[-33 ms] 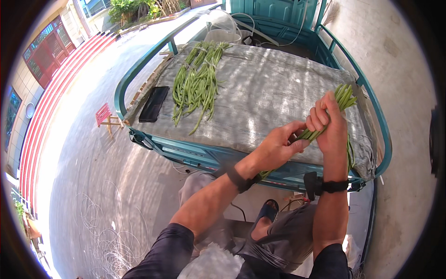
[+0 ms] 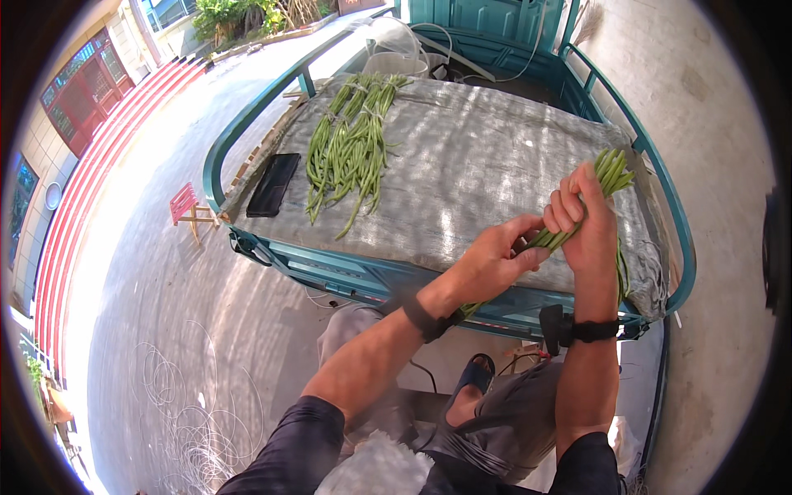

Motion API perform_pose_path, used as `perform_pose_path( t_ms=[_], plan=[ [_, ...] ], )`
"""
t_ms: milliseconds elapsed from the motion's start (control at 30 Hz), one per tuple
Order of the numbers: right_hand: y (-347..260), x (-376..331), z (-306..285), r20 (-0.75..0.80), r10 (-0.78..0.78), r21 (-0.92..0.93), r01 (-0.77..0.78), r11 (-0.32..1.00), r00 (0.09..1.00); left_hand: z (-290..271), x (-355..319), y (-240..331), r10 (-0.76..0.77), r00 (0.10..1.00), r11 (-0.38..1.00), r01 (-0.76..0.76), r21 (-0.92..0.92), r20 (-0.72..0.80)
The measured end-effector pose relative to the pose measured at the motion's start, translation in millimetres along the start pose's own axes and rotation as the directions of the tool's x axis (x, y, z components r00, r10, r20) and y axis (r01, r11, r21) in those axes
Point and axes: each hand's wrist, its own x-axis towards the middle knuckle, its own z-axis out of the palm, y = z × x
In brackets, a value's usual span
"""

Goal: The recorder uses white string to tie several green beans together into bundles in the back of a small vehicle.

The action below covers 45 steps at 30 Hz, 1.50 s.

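A bundle of long green beans is held in both my hands over the right front part of a grey cloth-covered platform. My right hand is wrapped round the bundle just below its upper ends, which stick out past the fist. Closer in, my left hand grips the same beans lower down, thumb against fingers. Some bean ends hang behind my left wrist, and more green strands show beside my right forearm. Tied bunches of long beans lie at the platform's left side.
A flat black phone-like object lies beside the bunches. Teal metal rails flank the cart bed, with a pale bucket behind. A small red-topped stool stands on the ground at left. Loose thin wire coils at lower left.
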Motion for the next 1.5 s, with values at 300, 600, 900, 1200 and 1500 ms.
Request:
perform_pose_path(
  t_ms=[300, 600, 900, 1200, 1500],
  plan=[
    [-2.0, 0.1, -9.1, 0.216, -0.084, 0.0, 0.086, 0.996, 0.973, 1.8, -1.6, 8.7, 0.035, 0.999, 0.996, -0.038, -0.083, -0.041],
    [7.8, 12.9, -34.4, 0.006, 0.046, -0.086, -0.046, 0.995, 0.999, -10.0, 1.8, 23.7, 0.07, 0.969, 0.988, -0.1, -0.114, -0.235],
    [29.0, 12.8, -43.7, -0.118, 0.175, -0.414, -0.209, 0.886, 0.977, -21.5, 2.6, 20.4, 0.166, 0.944, 0.966, -0.214, -0.148, -0.284],
    [57.1, 15.4, -38.5, 0.012, 0.247, -0.876, -0.108, 0.469, 0.969, -39.9, -6.0, 35.3, 0.166, 0.9, 0.982, -0.188, -0.014, -0.404],
    [70.0, 11.9, -44.9, 0.168, 0.173, -0.948, 0.111, 0.299, 0.97, -44.4, -10.2, 47.4, 0.186, 0.878, 0.982, -0.186, 0.043, -0.44]
  ],
)
